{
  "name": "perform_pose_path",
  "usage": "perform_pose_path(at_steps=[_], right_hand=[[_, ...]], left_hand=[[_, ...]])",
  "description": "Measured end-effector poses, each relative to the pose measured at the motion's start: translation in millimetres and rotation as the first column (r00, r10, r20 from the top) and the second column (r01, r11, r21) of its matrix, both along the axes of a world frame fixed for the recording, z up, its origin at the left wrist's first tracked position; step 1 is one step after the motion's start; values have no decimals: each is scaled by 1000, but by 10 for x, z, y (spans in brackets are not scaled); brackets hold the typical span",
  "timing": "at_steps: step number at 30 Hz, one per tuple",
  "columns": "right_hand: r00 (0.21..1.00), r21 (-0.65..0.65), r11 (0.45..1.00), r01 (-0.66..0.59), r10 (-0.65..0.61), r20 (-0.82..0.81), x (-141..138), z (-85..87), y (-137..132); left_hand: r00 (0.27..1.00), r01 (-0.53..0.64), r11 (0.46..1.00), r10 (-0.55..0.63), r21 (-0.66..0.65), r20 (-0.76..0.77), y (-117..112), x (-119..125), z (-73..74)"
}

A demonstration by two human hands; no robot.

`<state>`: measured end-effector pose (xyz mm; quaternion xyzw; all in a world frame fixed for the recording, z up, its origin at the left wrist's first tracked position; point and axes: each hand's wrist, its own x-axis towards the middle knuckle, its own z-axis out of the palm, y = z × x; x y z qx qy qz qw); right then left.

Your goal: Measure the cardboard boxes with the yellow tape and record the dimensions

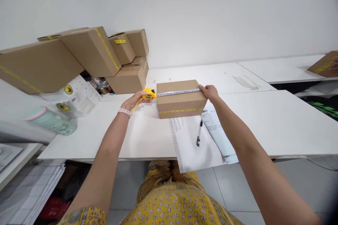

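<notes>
A cardboard box (182, 104) with a yellow printed strip along its front side rests on the white table. My left hand (138, 99) grips a yellow tape measure (149, 94) just left of the box, with a yellow strap dangling from it. The extended blade (176, 93) lies across the box top from left to right. At the right end, my right hand (209, 92) pinches the blade's tip against the box's top edge. A spiral notebook (187, 147) lies in front of the box, with a pen (199, 133) on it.
Several cardboard boxes (126, 79) are stacked at the back left, beside a white carton with avocado pictures (76, 98). A mint-green tumbler (54, 121) stands at the left. A printed sheet (215, 130) lies by the notebook. Another person's hand (335, 64) touches a box (323, 65) at far right.
</notes>
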<state>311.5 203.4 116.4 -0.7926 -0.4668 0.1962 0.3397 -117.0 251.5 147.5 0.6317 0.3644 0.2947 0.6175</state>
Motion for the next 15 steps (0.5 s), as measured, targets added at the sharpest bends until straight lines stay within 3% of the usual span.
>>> perform_pose_path(at_steps=[4, 8, 11, 13, 15], right_hand=[[992, -43, 999, 13, -8, 124, -83, 126, -37], [994, 1, 1000, -15, 15, 111, -57, 247, -86], [998, 185, 981, -53, 46, 46, -44, 383, -107], [993, 299, 947, -118, 121, 10, -99, 476, -93], [977, 359, 913, -196, 214, -11, -219, 539, -49]], left_hand=[[999, -17, 1000, 18, 20, -27, -37, 41, 57], [997, -5, 997, 11, 80, -80, -215, 35, 264], [975, 194, 980, -190, 31, -116, -616, 104, 345], [924, 362, 926, -372, -110, -94, -1016, 264, 278], [910, 401, 891, -414, -213, -18, -1447, 520, 123]])
